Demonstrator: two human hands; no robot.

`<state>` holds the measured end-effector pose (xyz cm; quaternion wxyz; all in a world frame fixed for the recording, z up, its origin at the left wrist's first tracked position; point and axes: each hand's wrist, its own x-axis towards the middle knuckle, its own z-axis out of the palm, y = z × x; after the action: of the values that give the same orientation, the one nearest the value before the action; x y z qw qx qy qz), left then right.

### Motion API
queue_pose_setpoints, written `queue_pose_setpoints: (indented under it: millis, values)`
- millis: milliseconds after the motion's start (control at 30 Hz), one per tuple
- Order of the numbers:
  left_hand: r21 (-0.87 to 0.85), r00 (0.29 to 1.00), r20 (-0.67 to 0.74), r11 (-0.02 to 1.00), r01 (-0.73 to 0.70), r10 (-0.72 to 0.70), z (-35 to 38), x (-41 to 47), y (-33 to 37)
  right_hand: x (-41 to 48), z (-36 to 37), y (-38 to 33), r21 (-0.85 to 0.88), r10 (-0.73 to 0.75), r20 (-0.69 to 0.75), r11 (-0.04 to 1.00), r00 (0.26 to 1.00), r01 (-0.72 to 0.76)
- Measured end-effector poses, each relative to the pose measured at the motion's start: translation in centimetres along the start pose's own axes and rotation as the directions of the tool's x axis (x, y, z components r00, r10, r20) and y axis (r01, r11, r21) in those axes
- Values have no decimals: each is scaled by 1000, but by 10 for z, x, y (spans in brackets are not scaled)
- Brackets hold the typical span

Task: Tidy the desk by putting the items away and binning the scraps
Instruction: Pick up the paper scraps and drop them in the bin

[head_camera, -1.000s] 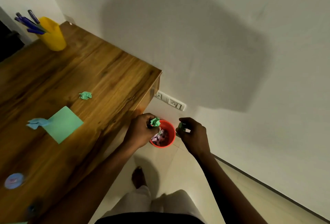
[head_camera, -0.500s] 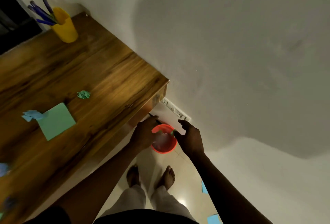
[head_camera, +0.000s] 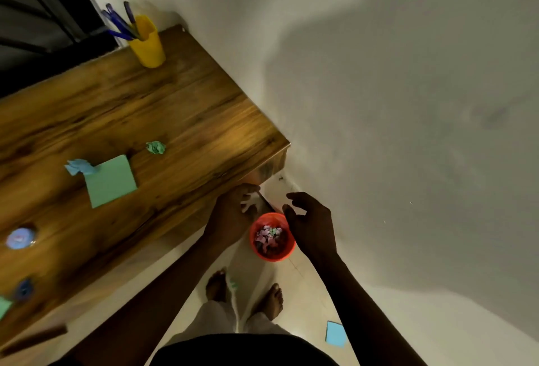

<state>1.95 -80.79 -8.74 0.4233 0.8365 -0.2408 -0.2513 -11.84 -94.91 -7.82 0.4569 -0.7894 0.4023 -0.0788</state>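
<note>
Fingers (head_camera: 248, 188) spread on left hand (head_camera: 230, 220), right hand (head_camera: 313, 225); red bin (head_camera: 274, 257) full of crumpled scraps (head_camera: 269, 236)

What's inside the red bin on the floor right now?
The red bin holds crumpled paper scraps, pink, purple and green. They cover its bottom, and the right hand hides part of the rim.

Single head-worn wide-angle view: I am looking steeply down from standing height, facing the desk (head_camera: 180, 109) corner and wall (head_camera: 408, 103), the red bin (head_camera: 274, 257) lying on the floor (head_camera: 309, 295) below.
</note>
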Motion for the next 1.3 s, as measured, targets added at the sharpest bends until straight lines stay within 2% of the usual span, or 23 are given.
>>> queue_pose_setpoints:
  millis: [233, 467, 600, 700, 833, 933, 1000, 1100, 1200, 1300]
  values:
    - [-16, 998, -40, 999, 38, -38, -16, -23, 1, -4, 11, -14, -4, -56, 99, 998, 993, 57]
    - [5, 981, -185, 998, 60, -58, -64, -59, -15, -10, 32, -45, 37, -147, 143, 989, 979, 143]
    - [9, 935, -347, 996, 88, -79, -110, -68, -25, -3, 48, -86, 74, -269, 100, 962, 958, 262]
    - [149, 883, -468, 983, 105, -23, -153, -67, -34, 10, 64, -121, 63, -370, 95, 929, 924, 366]
    - [157, 836, -548, 983, 95, 7, -207, -56, -64, 23, 93, -166, 11, -380, 212, 922, 900, 387]
    - [161, 788, -615, 977, 142, -13, -236, -46, -85, 32, 120, -193, -72, -432, 270, 882, 861, 465]
    - [288, 797, -602, 944, 161, 48, -258, -33, -103, 37, 142, -206, -134, -429, 344, 858, 835, 496]
    - [456, 879, -465, 879, 138, 103, -286, -9, -131, 48, 174, -218, -190, -444, 438, 804, 781, 564]
    - [429, 906, -423, 881, 202, -2, -295, 6, -132, 60, 203, -222, -325, -398, 507, 733, 765, 597]
    - [443, 935, -353, 876, 191, -25, -299, 18, -133, 68, 220, -224, -444, -388, 498, 654, 775, 613]
